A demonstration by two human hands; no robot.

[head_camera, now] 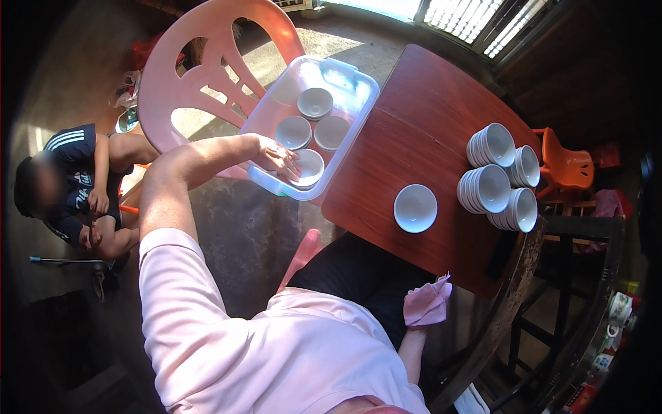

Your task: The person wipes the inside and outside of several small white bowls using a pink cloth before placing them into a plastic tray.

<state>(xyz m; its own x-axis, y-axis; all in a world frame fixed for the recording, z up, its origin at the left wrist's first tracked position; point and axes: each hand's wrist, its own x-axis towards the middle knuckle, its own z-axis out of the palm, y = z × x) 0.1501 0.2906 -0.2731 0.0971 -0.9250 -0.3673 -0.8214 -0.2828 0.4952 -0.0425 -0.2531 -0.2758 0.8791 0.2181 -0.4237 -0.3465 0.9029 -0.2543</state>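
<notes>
My left hand reaches into a clear plastic storage bin, its fingers over the left rim of a white bowl; the thumb's grip is partly hidden. Three more spots in the bin hold white bowls, at the back, the left and the right; at least some are stacked. Low by the table edge, my right hand holds a folded pink cloth, which covers most of the fingers. One white bowl sits alone on the wooden table.
Several stacks of white bowls lie tipped toward me at the table's right side. A pink plastic chair stands by the bin. At left sits a person. A dark wooden chair and an orange chair are at right.
</notes>
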